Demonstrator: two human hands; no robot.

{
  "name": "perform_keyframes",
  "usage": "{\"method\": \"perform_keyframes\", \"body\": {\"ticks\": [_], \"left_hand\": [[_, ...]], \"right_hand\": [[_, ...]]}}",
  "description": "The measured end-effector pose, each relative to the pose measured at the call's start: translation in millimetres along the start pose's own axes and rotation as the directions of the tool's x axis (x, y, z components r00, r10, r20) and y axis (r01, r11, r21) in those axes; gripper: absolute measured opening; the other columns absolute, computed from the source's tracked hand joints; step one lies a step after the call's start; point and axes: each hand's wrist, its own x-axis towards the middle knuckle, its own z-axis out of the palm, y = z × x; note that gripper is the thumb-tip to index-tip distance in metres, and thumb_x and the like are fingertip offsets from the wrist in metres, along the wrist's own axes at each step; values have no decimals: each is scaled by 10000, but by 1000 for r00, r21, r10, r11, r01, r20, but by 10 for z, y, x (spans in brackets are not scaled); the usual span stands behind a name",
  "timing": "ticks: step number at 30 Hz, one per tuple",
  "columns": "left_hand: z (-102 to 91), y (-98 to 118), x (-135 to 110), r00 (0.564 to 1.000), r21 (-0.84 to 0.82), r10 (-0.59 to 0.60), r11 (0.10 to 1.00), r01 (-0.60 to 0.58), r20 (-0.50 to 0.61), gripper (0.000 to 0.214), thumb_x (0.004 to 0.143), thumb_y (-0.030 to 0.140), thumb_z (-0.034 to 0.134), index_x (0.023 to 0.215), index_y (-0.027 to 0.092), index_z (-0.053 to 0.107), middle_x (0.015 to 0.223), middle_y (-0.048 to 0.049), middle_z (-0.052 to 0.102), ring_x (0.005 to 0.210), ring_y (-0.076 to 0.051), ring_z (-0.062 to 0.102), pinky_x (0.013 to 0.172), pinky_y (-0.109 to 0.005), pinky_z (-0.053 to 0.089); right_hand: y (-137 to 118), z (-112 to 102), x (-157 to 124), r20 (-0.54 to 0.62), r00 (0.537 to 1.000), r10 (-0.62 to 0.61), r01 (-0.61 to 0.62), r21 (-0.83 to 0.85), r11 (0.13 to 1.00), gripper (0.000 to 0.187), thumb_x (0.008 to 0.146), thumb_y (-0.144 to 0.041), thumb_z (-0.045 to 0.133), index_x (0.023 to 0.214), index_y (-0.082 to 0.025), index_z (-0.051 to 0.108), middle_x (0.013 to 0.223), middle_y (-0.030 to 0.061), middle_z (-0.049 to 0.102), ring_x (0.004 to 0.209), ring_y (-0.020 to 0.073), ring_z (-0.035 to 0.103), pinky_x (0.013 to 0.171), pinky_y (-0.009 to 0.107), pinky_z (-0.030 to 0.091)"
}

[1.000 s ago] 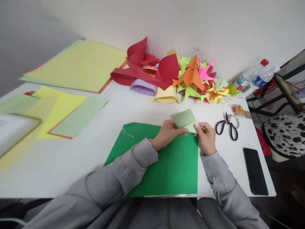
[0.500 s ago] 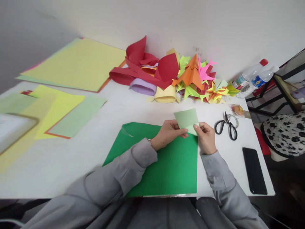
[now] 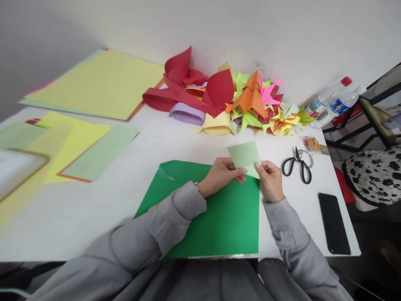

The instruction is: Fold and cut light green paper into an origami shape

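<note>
Both of my hands hold a small pale green folded paper (image 3: 244,156) just above the far edge of a large dark green sheet (image 3: 219,217) on the white table. My left hand (image 3: 221,175) pinches the paper's lower left edge with thumb and fingers closed. On the right, my right hand (image 3: 270,180) grips the lower right corner with its thumb on top. The paper stands tilted up, its upper flap facing me.
Black scissors (image 3: 297,166) lie right of my hands and a black phone (image 3: 333,229) near the table's right edge. Folded paper shapes and red curls (image 3: 225,100) pile against the wall. Yellow and green sheets (image 3: 94,85) cover the left. Two bottles (image 3: 332,102) lie at far right.
The pale green paper's upper flap has swung slightly from lying left-leaning to more upright. Both hands have stayed almost where they were.
</note>
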Motion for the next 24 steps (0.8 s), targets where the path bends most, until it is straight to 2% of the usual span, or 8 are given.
{"method": "perform_keyframes", "body": {"ticks": [8, 15, 18, 24], "left_hand": [[-1, 7, -2, 1000, 23, -4, 1000, 4, -1, 278, 613, 348, 803, 695, 112, 682, 542, -55, 689, 496, -175, 654, 524, -290, 568], [3, 6, -4, 1000, 6, 8, 1000, -8, 6, 279, 613, 351, 805, 714, 119, 687, 564, -49, 692, 521, -176, 658, 556, -301, 574], [8, -2, 1, 999, -53, 29, 998, -27, 30, 294, 587, 347, 817, 757, 132, 707, 628, -38, 707, 581, -176, 668, 571, -292, 574], [14, -50, 20, 1000, -89, 11, 996, -9, 25, 243, 596, 340, 812, 637, 133, 694, 569, -23, 676, 539, -143, 627, 580, -279, 555]], "right_hand": [[-10, 1, -3, -7, 1000, 21, -22, -33, 999, 250, 719, -419, 722, 677, -179, 665, 635, -12, 657, 538, 117, 518, 542, 258, 421], [-33, 7, -1, -37, 999, -35, 31, -84, 996, 268, 724, -433, 708, 665, -180, 644, 596, -21, 616, 538, 115, 488, 530, 252, 409], [-34, -1, 5, -55, 998, -34, 30, -58, 998, 267, 732, -429, 705, 659, -184, 630, 584, -28, 598, 531, 114, 476, 531, 251, 397], [23, 8, 12, -66, 997, -30, 31, 21, 999, 252, 744, -428, 701, 696, -192, 627, 596, -35, 582, 546, 121, 485, 567, 262, 408]]}}
